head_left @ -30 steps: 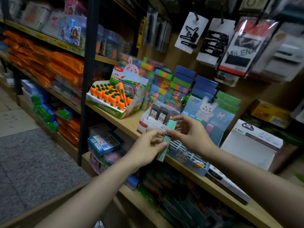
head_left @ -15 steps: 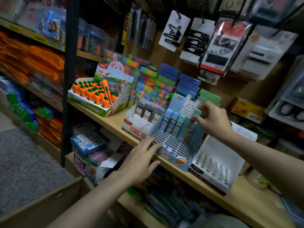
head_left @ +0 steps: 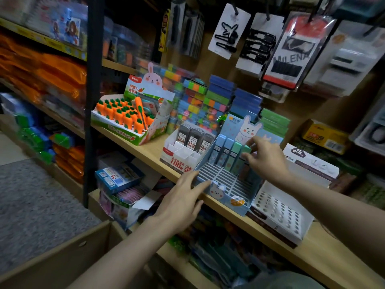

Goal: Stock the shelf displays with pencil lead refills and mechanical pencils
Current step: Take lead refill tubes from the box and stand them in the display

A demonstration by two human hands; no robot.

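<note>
On the wooden shelf (head_left: 150, 146), a green refill case (head_left: 244, 158) was pinched by the right hand (head_left: 265, 158) at three o'clock; the blue display box (head_left: 227, 197) was touched by the flat, open-fingered left hand (head_left: 182, 202)

A single head-worn view is given, aimed forward and down from close range at the shelf (head_left: 145, 149), tilted, with both forearms entering from below.
</note>
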